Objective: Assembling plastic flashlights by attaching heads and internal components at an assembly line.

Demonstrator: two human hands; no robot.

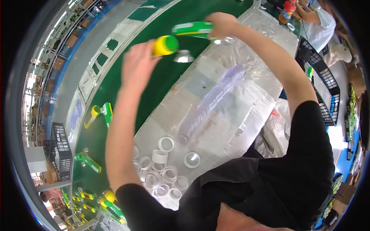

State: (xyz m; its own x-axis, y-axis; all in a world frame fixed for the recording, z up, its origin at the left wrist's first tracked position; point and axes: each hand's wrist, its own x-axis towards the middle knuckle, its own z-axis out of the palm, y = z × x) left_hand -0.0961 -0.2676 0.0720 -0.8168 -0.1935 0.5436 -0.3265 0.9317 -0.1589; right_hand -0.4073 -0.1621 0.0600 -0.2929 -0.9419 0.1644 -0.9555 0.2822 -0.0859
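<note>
My left hand (139, 61) is closed around a round yellow piece with a green end (165, 45), above the green belt. To its right, my right hand (224, 25) grips one end of a long green piece with a pale stripe (192, 29), which points left toward the yellow one. A small gap shows between the two pieces. Just below them is a clear, shiny cup-shaped part (184, 57); another clear part (224, 40) sits under my right hand. My fingertips are partly hidden behind the pieces.
A plastic-covered board (239, 96) bears a long sleeve of nested clear parts (212, 102) and several loose white rings (160, 167). Green-and-yellow pieces (107, 114) lie along the belt (86, 142). Black crates (61, 150) stand at both sides. Another person (320, 27) sits at upper right.
</note>
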